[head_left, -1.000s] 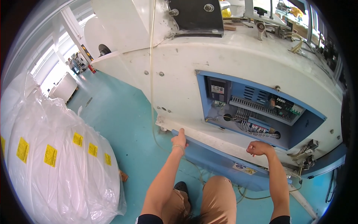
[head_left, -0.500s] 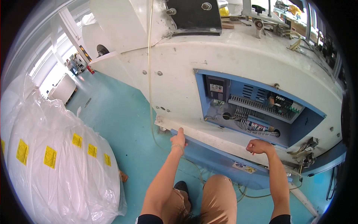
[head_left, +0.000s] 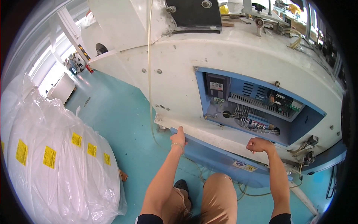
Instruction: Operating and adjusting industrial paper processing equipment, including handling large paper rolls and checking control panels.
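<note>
Your left hand grips the top edge of the blue-and-white cover panel, fingers curled over it, thumb up. Your right hand is fisted on the same edge, further along to your right. Panel looks tilted out from the white machine body, hard to tell w/ lens bend. Just above both hands: open wiring bay. Far left of left hand: plastic-wrapped bundle on teal floor.

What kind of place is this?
Probably a factory floor: a big white machine with an open wiring compartment, a teal painted floor, and large plastic-wrapped bales with yellow labels.
</note>
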`<action>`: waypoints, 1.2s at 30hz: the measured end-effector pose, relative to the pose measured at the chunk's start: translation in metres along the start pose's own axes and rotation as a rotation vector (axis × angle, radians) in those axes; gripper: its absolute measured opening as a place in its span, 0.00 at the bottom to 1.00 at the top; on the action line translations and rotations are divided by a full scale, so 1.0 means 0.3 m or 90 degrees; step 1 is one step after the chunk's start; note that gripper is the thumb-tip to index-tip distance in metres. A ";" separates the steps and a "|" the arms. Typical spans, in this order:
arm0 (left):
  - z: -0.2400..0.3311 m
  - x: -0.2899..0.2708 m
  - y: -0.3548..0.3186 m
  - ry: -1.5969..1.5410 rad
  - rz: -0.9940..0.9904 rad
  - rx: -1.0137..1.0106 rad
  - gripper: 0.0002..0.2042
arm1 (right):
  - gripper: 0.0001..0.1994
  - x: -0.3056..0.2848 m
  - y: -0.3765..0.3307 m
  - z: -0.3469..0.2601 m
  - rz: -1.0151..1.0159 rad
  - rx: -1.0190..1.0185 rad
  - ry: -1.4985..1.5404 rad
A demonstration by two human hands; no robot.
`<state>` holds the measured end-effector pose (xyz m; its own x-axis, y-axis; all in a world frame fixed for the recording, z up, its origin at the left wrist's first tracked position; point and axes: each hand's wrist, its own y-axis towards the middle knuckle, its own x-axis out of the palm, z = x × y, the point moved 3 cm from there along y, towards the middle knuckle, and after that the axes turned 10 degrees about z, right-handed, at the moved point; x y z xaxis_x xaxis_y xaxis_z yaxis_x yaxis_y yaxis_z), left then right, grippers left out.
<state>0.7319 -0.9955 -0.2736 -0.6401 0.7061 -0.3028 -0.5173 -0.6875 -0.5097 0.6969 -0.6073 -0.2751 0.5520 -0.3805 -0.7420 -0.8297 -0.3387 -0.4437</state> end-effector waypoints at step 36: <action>0.006 0.011 -0.002 -0.030 -0.053 -0.045 0.22 | 0.18 0.012 -0.001 -0.015 -0.023 -0.003 -0.062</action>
<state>0.7291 -0.9929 -0.2728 -0.6228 0.7509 -0.2199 -0.5297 -0.6115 -0.5878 0.6996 -0.6124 -0.2754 0.5710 -0.2823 -0.7709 -0.8087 -0.3552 -0.4689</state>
